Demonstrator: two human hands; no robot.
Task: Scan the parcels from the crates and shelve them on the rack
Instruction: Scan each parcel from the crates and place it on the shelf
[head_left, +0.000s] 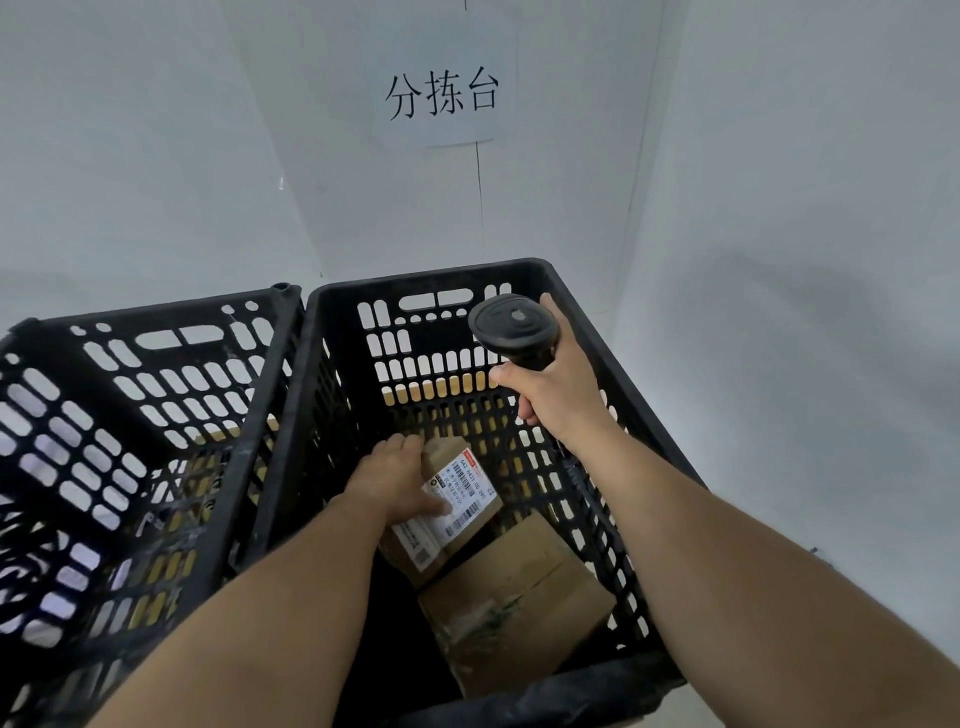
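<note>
Head view looked down into 2 black slotted crates set side by side against a white wall bearing a paper sign (439, 98). Left crate (156, 332): no parcel made out inside. Right crate (426, 280): 2 cardboard parcels low inside.

Left hand (392, 480) reached down into the right crate, fingers curled over the far edge of the labelled parcel (457, 499), thumb lying on its white shipping label (452, 504). Parcel sat tilted, label face up, its near end overlapping the plain parcel (519, 592), which lay toward the near right corner with no label showing.

Right hand (556, 379) was clamped round the handle of a black barcode scanner (511, 325), held above the crate near its far wall. Scanner's window not visible from here, so its aim could not be confirmed.

Judgement: step in hand is presenting the labelled parcel for scanning. To do it well, the thumb should slide clear of the barcodes, since it lies on the label. Lifting the parcel free of the crate walls and holding the label flat toward the scanner should give a clean read. Grip should stay on the cardboard edges. Rack not in view.
</note>
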